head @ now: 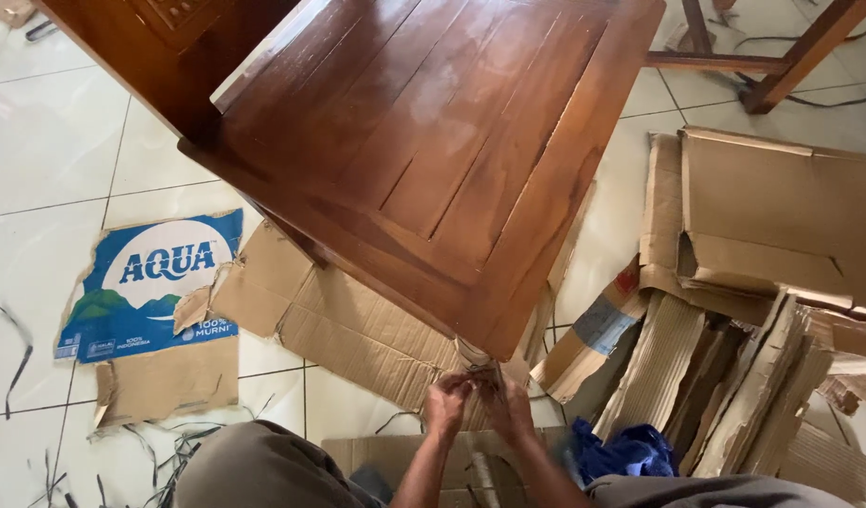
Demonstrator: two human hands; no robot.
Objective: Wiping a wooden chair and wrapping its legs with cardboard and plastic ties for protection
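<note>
A glossy brown wooden chair (433, 141) fills the top and middle, seen from above. Under its near corner, a chair leg (472, 356) is wrapped in brown cardboard. My left hand (448, 404) and my right hand (510, 410) are side by side at that leg, fingers curled around the cardboard wrap just below the seat corner. Exactly what the fingers pinch is too small to tell. My knees in grey trousers (263, 470) frame the bottom.
Flattened cardboard pieces (357, 329) lie on the white tiled floor (47, 150) under the chair. A blue-and-white printed carton panel (150, 292) lies left. A heap of torn cardboard (762, 310) sits right, a blue cloth (626, 452) beside my right knee. Thin dark strips (19, 353) litter the floor.
</note>
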